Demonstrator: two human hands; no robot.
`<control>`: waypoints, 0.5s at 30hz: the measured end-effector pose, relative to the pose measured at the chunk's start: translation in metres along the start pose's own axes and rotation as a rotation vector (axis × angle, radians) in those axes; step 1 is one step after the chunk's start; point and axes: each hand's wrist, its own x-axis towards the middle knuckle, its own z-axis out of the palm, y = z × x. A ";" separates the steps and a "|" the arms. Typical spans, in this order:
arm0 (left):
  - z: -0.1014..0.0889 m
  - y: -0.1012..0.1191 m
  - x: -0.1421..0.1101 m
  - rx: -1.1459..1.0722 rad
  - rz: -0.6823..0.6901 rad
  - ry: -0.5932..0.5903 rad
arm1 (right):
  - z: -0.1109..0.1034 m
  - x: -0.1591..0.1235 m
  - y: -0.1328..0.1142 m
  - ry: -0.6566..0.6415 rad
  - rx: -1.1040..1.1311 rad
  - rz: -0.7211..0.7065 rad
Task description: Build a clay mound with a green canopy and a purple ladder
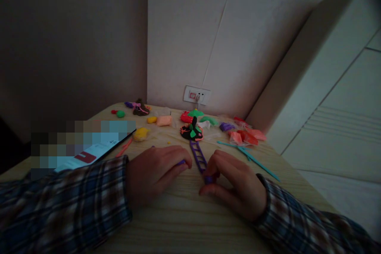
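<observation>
A purple clay ladder [197, 154] lies on the wooden table, running from a black clay figure [190, 133] with green leaf shapes down to my right hand [236, 178]. The thumb and fingers of that hand are closed on a purple clay lump [209, 179] at the ladder's near end; I cannot tell whether lump and ladder are joined. Left of the ladder, my left hand [159, 170] rests low over the table with its fingers curled together. A bit of purple clay [181, 162] shows between its thumb and fingers; the rest is hidden.
Teal clay-tool sticks [253, 158] lie on the right, near bags of red clay [245, 137]. Yellow clay [141, 134], a peach block [164, 120] and a brown figure [141, 108] stand at the back left. A phone [98, 151] leans beside my left sleeve. The wall socket [197, 95] is behind.
</observation>
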 end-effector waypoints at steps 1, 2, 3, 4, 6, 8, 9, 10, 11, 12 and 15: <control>0.000 0.000 0.000 -0.006 -0.001 0.003 | 0.000 0.001 -0.001 -0.005 -0.010 0.006; 0.001 -0.001 0.000 -0.012 -0.008 0.006 | -0.001 0.002 -0.002 -0.007 -0.018 0.007; 0.002 -0.002 0.000 -0.017 -0.015 0.010 | -0.001 0.003 -0.003 -0.007 -0.020 0.001; 0.002 -0.002 -0.001 -0.020 -0.019 0.015 | -0.001 0.004 -0.003 -0.009 -0.016 -0.009; 0.004 -0.003 -0.001 -0.016 -0.018 0.027 | 0.000 0.005 -0.004 -0.017 0.003 -0.026; 0.004 -0.004 -0.001 -0.004 -0.010 0.037 | 0.001 0.006 -0.005 -0.027 0.020 -0.033; 0.004 -0.005 -0.001 0.003 -0.008 0.039 | 0.001 0.006 -0.005 -0.031 0.022 -0.036; 0.004 -0.005 0.000 0.007 -0.007 0.038 | 0.001 0.006 -0.006 -0.032 0.019 -0.043; 0.004 -0.005 0.000 0.007 -0.005 0.036 | 0.001 0.006 -0.007 -0.031 0.011 -0.053; 0.004 -0.005 0.000 0.004 -0.004 0.036 | 0.001 0.006 -0.007 -0.031 0.000 -0.062; 0.004 -0.005 0.000 0.004 -0.006 0.050 | 0.001 0.005 -0.008 -0.028 -0.039 -0.067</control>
